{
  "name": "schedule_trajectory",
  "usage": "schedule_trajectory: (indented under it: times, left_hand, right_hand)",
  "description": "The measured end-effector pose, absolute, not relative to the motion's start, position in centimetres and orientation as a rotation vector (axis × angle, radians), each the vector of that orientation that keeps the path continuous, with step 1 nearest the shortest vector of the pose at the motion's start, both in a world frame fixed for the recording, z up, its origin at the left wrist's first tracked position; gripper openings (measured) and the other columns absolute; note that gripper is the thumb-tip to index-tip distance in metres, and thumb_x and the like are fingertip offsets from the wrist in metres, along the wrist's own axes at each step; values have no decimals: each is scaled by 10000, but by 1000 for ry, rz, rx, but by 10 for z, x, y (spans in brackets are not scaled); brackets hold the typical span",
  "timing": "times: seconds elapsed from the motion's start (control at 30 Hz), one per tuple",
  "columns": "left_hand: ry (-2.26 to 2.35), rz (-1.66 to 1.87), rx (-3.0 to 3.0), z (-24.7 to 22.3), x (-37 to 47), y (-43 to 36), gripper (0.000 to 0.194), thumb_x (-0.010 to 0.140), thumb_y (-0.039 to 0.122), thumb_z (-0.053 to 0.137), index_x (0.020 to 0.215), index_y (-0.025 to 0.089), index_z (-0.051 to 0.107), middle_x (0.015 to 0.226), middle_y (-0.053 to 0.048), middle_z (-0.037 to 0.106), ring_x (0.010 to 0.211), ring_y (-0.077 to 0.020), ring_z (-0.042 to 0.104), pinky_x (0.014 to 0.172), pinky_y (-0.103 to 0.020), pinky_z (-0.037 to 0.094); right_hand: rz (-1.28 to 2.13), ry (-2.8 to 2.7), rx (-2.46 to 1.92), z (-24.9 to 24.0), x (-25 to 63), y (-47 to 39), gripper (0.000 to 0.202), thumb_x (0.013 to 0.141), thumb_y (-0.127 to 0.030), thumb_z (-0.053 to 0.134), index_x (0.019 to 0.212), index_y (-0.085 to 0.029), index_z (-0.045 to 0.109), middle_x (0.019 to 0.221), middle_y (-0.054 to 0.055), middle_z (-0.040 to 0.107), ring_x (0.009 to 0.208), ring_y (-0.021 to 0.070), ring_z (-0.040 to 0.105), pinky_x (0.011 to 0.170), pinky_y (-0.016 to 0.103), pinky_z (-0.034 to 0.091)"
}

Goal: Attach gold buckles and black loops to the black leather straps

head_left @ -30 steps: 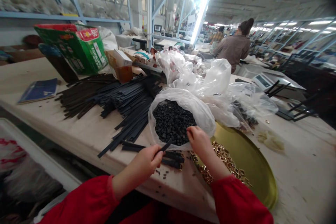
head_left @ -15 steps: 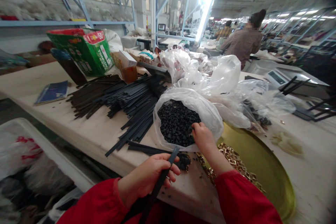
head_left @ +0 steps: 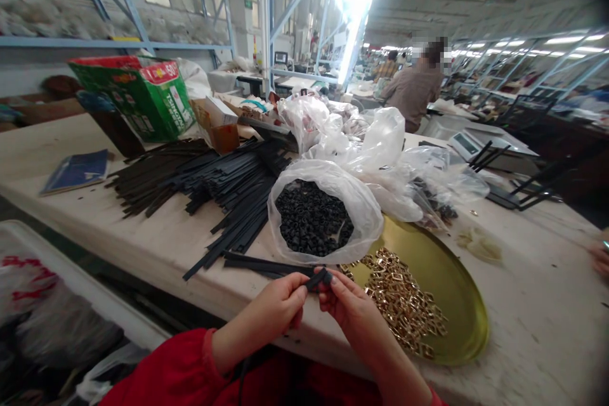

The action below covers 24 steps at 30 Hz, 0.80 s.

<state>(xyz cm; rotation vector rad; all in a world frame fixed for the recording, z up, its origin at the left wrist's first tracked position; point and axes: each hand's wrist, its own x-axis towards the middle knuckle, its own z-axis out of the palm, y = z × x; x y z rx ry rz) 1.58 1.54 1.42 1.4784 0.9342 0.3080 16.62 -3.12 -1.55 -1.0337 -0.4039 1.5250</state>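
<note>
Between my two hands, near the table's front edge, is the end of a black strap (head_left: 314, 281). My left hand (head_left: 280, 304) pinches the strap from the left. My right hand (head_left: 349, 304) is closed at the strap's tip on a small black loop (head_left: 327, 277). Just beyond them stands an open white plastic bag (head_left: 368, 209) filled with small black loops (head_left: 309, 219). A gold tray (head_left: 464, 304) with gold buckles (head_left: 404, 298) lies to the right, partly behind my right forearm. Many black straps (head_left: 228, 177) are spread to the left of the bag.
A green box (head_left: 162, 101), a blue notebook (head_left: 78, 170) and clear plastic bags (head_left: 328, 120) are on the table. A scale (head_left: 469, 143) stands at the back right. A person (head_left: 412, 92) is beyond the table; another person's hand (head_left: 600, 255) shows at the right edge.
My right hand has left the bag of loops and come down to the strap's tip beside my left hand. The view has shifted slightly, and more of the gold tray shows.
</note>
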Motion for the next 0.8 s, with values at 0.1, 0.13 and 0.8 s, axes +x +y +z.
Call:
schedule_trajectory:
  times: [0.1, 0.13, 0.8]
  left_hand:
    - [930, 292, 1633, 21, 12, 12, 249, 829, 249, 345, 869, 142, 567, 491, 65, 431, 416, -83, 388, 416, -172, 297]
    - [911, 282, 1680, 22, 11, 11, 249, 827, 232, 344, 851, 145, 576, 508, 60, 439, 444, -87, 410, 443, -175, 311]
    - [854, 43, 2382, 34, -1, -2, 274, 814, 244, 432, 665, 186, 654, 592, -21, 636, 511, -144, 506, 462, -243, 189]
  right_hand:
    - [1489, -555, -1123, -17, 168, -37, 411, 652, -445, 711, 947, -161, 679, 688, 20, 632, 593, 108, 529, 571, 242, 422]
    - [1471, -626, -1165, -18, 169, -39, 424, 676, -460, 686, 976, -162, 668, 673, 15, 621, 595, 112, 524, 578, 248, 420]
    - [1513, -1064, -1307, -33, 172, -67, 444, 753, -578, 536, 769, -153, 666, 437, -61, 421, 398, 65, 336, 412, 196, 243]
